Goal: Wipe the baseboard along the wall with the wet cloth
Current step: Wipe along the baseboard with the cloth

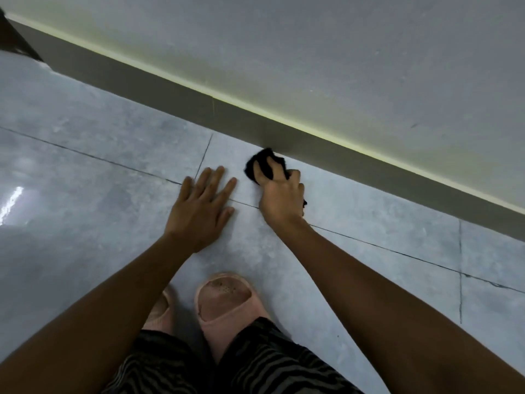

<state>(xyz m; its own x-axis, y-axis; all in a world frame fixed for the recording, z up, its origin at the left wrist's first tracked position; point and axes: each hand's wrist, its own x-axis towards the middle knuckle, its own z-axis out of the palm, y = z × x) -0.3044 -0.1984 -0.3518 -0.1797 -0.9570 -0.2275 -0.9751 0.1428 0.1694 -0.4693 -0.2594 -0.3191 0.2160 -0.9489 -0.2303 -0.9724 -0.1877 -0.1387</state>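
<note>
Floor tiles [85, 172], grey and glossy, fill your 9 o'clock side. Your left hand [203, 207] lies flat on them, fingers spread, holding nothing. Pink slippers [224, 301] sit at 6 o'clock. Your right hand [282, 197] grips the black cloth [264, 163], bunched against the foot of the dark baseboard [312, 146] at 12 o'clock, below the pale wall [341, 66].

Bunched black cloth [265, 163] against the foot of the grey-brown baseboard [355, 160].
</note>
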